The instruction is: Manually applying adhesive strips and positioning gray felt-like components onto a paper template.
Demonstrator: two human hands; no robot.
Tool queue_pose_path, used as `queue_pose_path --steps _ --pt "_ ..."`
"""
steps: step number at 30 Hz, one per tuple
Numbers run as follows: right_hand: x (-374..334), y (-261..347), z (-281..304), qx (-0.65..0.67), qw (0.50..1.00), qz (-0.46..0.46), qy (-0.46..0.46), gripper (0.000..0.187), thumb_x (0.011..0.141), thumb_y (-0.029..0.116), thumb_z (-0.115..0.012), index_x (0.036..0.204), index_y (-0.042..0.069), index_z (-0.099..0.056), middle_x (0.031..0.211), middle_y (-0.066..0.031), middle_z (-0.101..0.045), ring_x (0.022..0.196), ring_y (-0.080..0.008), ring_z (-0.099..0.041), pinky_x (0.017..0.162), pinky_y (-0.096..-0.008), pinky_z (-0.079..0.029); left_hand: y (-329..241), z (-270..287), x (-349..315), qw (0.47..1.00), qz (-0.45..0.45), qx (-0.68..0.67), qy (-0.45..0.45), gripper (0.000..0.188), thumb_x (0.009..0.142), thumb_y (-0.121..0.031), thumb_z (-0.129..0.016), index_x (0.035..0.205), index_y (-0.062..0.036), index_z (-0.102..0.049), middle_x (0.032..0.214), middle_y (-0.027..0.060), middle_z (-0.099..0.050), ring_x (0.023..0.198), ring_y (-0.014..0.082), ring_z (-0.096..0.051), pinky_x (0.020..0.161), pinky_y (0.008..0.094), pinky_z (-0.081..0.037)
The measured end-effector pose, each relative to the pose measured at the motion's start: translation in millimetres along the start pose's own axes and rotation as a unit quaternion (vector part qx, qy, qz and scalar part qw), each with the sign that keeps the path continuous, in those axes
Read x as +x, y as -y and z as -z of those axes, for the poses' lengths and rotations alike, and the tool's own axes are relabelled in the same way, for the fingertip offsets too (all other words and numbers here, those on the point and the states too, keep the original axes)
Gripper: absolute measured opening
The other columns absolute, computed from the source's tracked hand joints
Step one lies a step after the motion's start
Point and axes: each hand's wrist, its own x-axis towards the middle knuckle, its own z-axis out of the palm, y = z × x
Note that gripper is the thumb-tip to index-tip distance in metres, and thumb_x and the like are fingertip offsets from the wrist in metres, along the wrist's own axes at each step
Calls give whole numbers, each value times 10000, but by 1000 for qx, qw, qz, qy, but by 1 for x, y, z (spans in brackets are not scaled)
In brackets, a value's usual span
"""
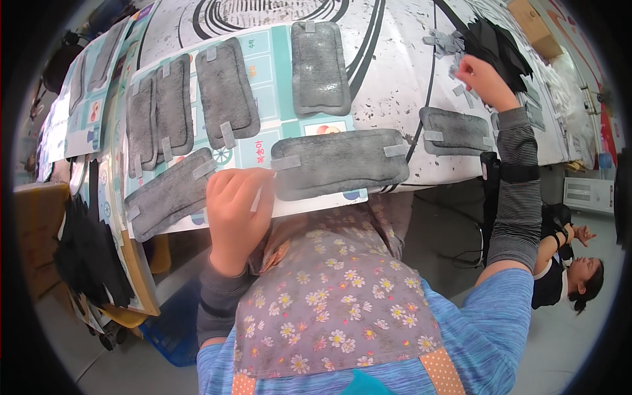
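A grey fuzzy pad [342, 166] lies crosswise before me, with a pale tab near each end. Beside its left end is my left hand [238, 204], fingers curled closed; what they hold, if anything, is hidden. A slanted grey pad [172, 191] lies just left of that hand, partly behind it. Out at the far right, my right hand [486, 80] is closed in a pinch beside scattered small grey strips [446, 43]. Whether a strip is between those fingertips I cannot make out. Another grey pad [455, 131] with tabs lies below the right hand.
More grey pads [227, 89] rest on a printed teal-and-white board [268, 69]. Black fabric pieces [495, 47] are heaped at the far right, near a cardboard box [534, 27]. Black cloth [92, 253] hangs at left, above a blue basket [174, 329]. A person [573, 273] is at right.
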Motion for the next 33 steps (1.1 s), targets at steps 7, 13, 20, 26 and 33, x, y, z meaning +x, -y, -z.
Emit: queue_pose_path --steps 7,13,20,26,33 --pt "14 77 -4 -25 982 183 -26 82 912 77 -582 925 -3 -589 768 -69 -614 665 -137 -591 629 -288 -488 -3 -4 1 1000 -13 -12 4 143 741 -6 -690 874 -52 -667 849 57 -679 799 258 -601 765 374 -432" --pt "25 160 -23 -9 968 240 76 120 908 70 -606 968 -24 -649 859 -65 -658 792 -154 -632 736 -278 -510 -2 4 8 999 -8 13 28 122 787 -4 -693 899 -44 -666 874 66 -691 814 266 -601 802 367 -432" --pt "49 197 -71 4 928 320 190 100 866 40 -658 947 -16 -673 904 -93 -680 842 -182 -649 789 -297 -530 3 -11 43 995 -5 80 65 103 827 -52 -668 929 -43 -679 855 75 -669 815 261 -592 782 373 -432" --pt "61 219 -93 -25 914 313 255 71 841 34 -668 898 -8 -676 822 -68 -684 793 -168 -646 769 -299 -528 7 -36 68 984 -53 118 120 146 865 -89 -629 995 -58 -686 893 63 -656 851 250 -597 802 379 -446" --pt "74 228 -111 -101 892 270 348 121 794 72 -699 906 34 -721 847 -63 -699 791 -166 -653 719 -309 -526 9 -48 75 973 -50 142 173 213 872 -104 -611 1077 -81 -667 942 65 -636 889 255 -593 832 389 -446"
